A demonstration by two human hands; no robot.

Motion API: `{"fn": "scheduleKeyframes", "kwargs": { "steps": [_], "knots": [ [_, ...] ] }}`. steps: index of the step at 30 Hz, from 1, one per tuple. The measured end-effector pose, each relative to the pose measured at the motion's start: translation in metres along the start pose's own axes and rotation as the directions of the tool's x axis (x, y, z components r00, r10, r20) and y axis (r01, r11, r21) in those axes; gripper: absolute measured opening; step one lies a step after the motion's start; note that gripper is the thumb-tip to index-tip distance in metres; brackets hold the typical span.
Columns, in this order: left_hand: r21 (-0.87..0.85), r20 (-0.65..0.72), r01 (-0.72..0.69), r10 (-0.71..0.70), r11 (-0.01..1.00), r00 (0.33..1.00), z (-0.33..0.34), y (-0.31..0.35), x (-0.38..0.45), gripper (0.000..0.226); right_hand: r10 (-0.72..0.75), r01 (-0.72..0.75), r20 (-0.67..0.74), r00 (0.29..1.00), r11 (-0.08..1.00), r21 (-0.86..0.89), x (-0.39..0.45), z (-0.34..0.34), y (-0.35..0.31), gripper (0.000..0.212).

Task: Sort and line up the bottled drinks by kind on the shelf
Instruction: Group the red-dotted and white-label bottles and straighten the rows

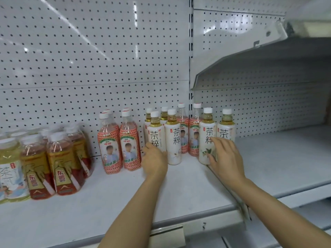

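Observation:
Bottled drinks stand on a white shelf (111,197). My left hand (155,161) is wrapped around the base of a white tea bottle (155,135) at the centre. My right hand (224,156) grips another white tea bottle (206,133) further right, with a third (226,127) just behind my fingers. One more white tea bottle (172,138) stands between my hands. Red-patterned bottles with white caps stand in pairs at centre-left (119,145) and behind the tea bottles (194,136).
Red-and-gold drink bottles (60,165) cluster at the left, beside a yellow tea bottle (9,172) at the frame edge. A pegboard wall (89,59) backs the shelf. An upper shelf (268,56) overhangs the right bay, whose lower shelf (286,158) is bare.

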State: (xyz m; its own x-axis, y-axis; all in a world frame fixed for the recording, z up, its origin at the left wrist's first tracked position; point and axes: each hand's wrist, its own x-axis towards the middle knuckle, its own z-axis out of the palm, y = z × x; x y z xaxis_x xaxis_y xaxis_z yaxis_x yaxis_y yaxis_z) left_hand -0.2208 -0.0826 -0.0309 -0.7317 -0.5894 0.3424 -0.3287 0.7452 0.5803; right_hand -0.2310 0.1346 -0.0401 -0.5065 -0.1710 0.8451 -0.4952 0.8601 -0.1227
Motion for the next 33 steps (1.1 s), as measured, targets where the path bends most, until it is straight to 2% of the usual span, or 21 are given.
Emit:
{"fn": "scheduleKeyframes", "kwargs": {
  "steps": [7,9,11,13,15,17,18,20,22,25,28,33],
  "knots": [
    [0.003,0.011,0.054,-0.054,0.999,0.998,0.007,0.009,0.017,0.065,0.013,-0.011,-0.037,0.999,0.997,0.074,-0.005,0.005,0.013,0.06],
    [-0.041,0.01,0.06,-0.06,0.997,0.998,0.01,0.007,0.018,0.074,0.057,-0.05,-0.082,0.995,0.995,0.091,-0.004,0.003,0.014,0.06],
    [-0.08,-0.082,0.024,-0.031,0.997,0.996,0.011,0.006,0.016,0.089,0.159,-0.146,-0.133,0.978,0.984,0.105,0.001,0.0,0.015,0.062],
    [-0.119,-0.249,-0.115,0.083,0.986,0.965,0.008,0.015,0.009,0.093,0.284,-0.259,-0.146,0.948,0.951,0.166,0.009,-0.001,0.017,0.069],
    [-0.156,-0.347,-0.347,0.278,0.925,0.896,0.005,0.033,-0.003,0.084,0.396,-0.356,-0.102,0.913,0.892,0.279,0.018,0.002,0.02,0.079],
    [-0.206,-0.351,-0.515,0.428,0.832,0.833,0.006,0.053,-0.016,0.073,0.465,-0.419,-0.02,0.885,0.815,0.4,0.022,0.006,0.02,0.09],
    [-0.254,-0.318,-0.535,0.452,0.806,0.833,0.009,0.062,-0.02,0.069,0.49,-0.442,0.006,0.872,0.78,0.443,0.024,0.01,0.021,0.093],
    [-0.337,-0.223,-0.504,0.452,0.795,0.863,0.017,0.076,-0.025,0.068,0.557,-0.51,0.072,0.828,0.693,0.509,0.026,0.016,0.028,0.092],
    [-0.384,-0.114,-0.43,0.421,0.817,0.9,0.03,0.084,-0.029,0.07,0.591,-0.605,0.215,0.778,0.61,0.512,0.028,0.02,0.037,0.085],
    [-0.432,0.05,-0.28,0.333,0.857,0.942,0.047,0.092,-0.038,0.074,0.578,-0.689,0.376,0.724,0.591,0.42,0.031,0.018,0.05,0.071],
    [-0.463,0.142,-0.176,0.268,0.869,0.953,0.063,0.103,-0.043,0.074,0.537,-0.654,0.377,0.755,0.581,0.484,0.024,0.011,0.051,0.066],
    [-0.421,0.11,-0.108,0.169,0.901,0.979,0.072,0.125,-0.046,0.077,0.497,-0.58,0.341,0.798,0.482,0.657,-0.002,0.0,0.043,0.063]
  ]
}}
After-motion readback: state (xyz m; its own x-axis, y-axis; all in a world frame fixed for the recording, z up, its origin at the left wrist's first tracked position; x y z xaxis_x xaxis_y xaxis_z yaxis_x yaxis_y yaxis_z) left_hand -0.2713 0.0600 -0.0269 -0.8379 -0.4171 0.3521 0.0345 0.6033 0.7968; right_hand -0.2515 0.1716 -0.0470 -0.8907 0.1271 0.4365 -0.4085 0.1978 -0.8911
